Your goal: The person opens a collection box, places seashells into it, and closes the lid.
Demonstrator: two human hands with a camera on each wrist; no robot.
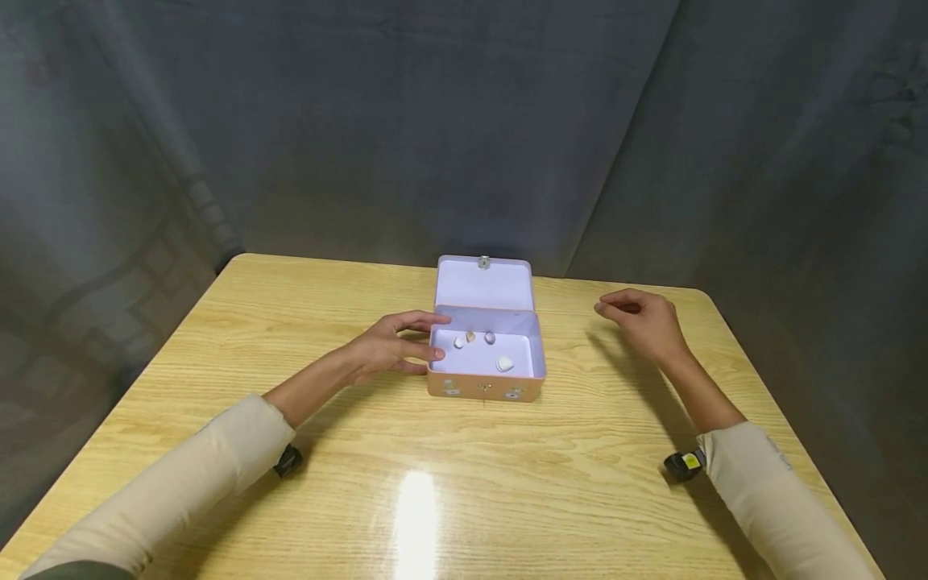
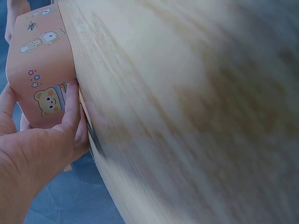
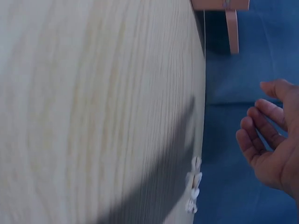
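An orange tin box (image 1: 482,388) with cartoon bears on its sides (image 2: 42,70) stands open in the middle of the table, its lavender lid (image 1: 484,286) tilted back. Several small pale shells (image 1: 504,364) lie inside it. My left hand (image 1: 387,346) grips the box's left end, thumb at the rim and fingers along the wall; the left wrist view shows the thumb (image 2: 72,109) pressed to the bear picture. My right hand (image 1: 641,318) hovers right of the box, apart from it, with its fingers (image 3: 254,135) loosely curled and holding nothing.
The wooden table (image 1: 464,483) has rounded corners and a glare spot near the front. A grey curtain hangs behind it. In the right wrist view a few small white pieces (image 3: 192,186) lie on the table near my right hand.
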